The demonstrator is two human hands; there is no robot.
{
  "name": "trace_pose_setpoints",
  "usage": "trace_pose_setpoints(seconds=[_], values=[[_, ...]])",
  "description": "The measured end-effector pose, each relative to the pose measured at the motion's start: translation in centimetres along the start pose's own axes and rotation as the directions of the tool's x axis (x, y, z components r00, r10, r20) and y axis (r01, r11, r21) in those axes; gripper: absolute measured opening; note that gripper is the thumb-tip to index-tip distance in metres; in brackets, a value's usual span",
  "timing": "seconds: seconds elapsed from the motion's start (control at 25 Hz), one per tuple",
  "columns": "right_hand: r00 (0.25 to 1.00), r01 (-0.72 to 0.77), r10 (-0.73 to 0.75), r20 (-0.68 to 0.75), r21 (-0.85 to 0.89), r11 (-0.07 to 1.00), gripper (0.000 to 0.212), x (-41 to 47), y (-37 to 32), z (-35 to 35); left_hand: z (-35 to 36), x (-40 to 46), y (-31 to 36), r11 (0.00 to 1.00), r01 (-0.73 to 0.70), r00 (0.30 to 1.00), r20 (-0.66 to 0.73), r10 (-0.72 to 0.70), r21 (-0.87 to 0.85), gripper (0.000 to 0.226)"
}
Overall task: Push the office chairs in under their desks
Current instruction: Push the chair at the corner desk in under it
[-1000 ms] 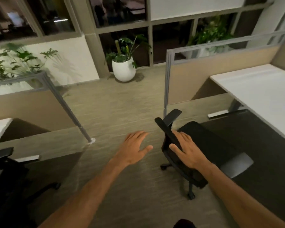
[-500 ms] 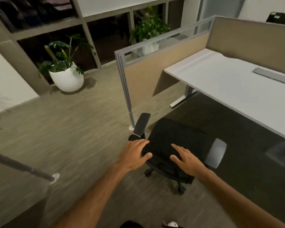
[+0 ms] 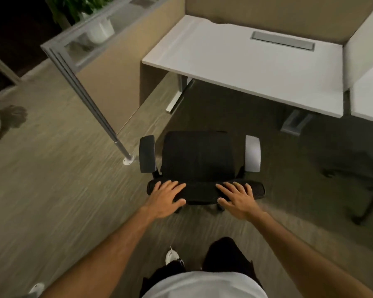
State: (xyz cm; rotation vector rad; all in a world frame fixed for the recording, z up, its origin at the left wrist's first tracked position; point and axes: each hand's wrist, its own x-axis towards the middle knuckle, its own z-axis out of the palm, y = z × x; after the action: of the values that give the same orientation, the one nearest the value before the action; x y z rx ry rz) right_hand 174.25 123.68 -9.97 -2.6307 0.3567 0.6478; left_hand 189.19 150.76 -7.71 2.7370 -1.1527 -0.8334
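Note:
A black office chair point(image 3: 199, 160) with two armrests stands on the floor in front of a white desk point(image 3: 246, 63), its seat facing the desk and clear of the desk's front edge. My left hand point(image 3: 166, 198) lies flat on the left end of the chair's backrest top, fingers spread, thumb wrapped over the near side. On the right end of the same backrest rests my right hand point(image 3: 237, 200), also flat with fingers apart. The chair's base and casters are mostly hidden under the seat.
A beige cubicle partition with a grey metal post point(image 3: 108, 130) stands left of the chair. A second white desk point(image 3: 370, 100) adjoins on the right, with another dark chair's base point(image 3: 366, 190) below it. White planters point(image 3: 100, 29) sit behind the partition and at far left.
The view has swung round behind the chair. The chair has turned square to the desk, and both hands have shifted onto the top of its backrest.

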Motion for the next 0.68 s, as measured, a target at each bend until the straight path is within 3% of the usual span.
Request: trace_pose_setpoints(seconds=[0.16,0.4,0.68], values=[[0.998,-0.043,0.04,-0.044,-0.069,0.997,0.058,0.4,-0.9,0.1,1.7,1.1,-2.0,0.999,-0.034,0.999,-0.035,0.034,0.01,0.064],[0.976,-0.141,0.092,-0.197,-0.252,0.957,0.064,1.2,-0.5,0.0,1.9,3.3,-3.3,0.983,-0.138,0.988,-0.058,0.146,0.118,0.085],[0.99,-0.103,0.08,-0.113,-0.218,0.971,0.079,4.1,-1.1,-0.8,1.0,5.3,-5.8,0.975,-0.167,0.981,-0.075,0.179,0.146,0.088]])
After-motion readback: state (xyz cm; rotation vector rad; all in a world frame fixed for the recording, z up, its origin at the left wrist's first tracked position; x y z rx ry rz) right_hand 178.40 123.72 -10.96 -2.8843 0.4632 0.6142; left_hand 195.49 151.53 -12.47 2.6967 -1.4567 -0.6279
